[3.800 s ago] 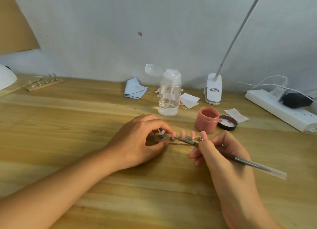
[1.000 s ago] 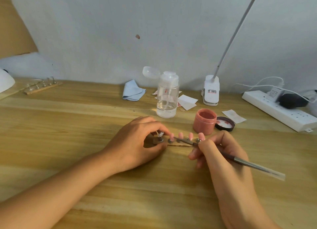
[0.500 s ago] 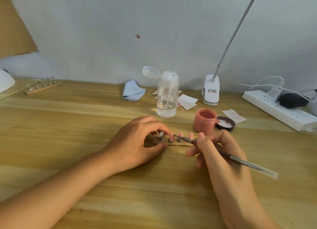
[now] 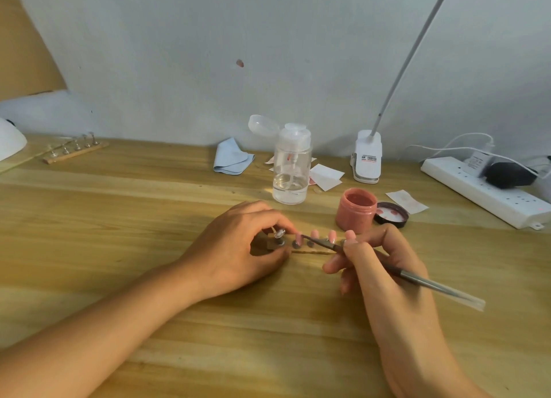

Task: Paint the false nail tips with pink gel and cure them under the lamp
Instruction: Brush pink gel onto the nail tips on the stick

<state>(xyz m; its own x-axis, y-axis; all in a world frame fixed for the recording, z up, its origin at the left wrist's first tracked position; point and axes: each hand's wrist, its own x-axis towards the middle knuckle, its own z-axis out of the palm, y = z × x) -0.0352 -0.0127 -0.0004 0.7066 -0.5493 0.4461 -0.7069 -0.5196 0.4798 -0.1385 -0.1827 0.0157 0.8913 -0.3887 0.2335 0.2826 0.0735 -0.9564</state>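
Head view: on the wooden table (image 4: 119, 218) a narrow wooden holder strip (image 4: 313, 252) lies crosswise in front of the person, carrying a row of false nail tips on small metal stands. The left hand (image 4: 238, 248) curls its fingers round the strip's left end and pinches it against the table. The leftmost nail tip (image 4: 279, 233) looks clear and unpainted; the four pink nail tips (image 4: 332, 235) to its right are coated. The right hand (image 4: 384, 266) grips a gel brush (image 4: 432, 284) like a pen, the handle slanting out to the right, the bristle end reaching the second tip from the left. Just behind the strip stands the open jar of pink gel (image 4: 356, 209), its dark lid (image 4: 390, 214) lying upturned beside it. Farther back are a clear pump bottle (image 4: 292, 171) with its cap flipped open, a folded blue cloth (image 4: 232, 159), white paper wipes (image 4: 325, 175), a white clip-lamp base (image 4: 368, 159) and a power strip (image 4: 489, 189). At far left sit a second holder strip (image 4: 74, 151) and the edge of the white curing lamp (image 4: 9, 142)
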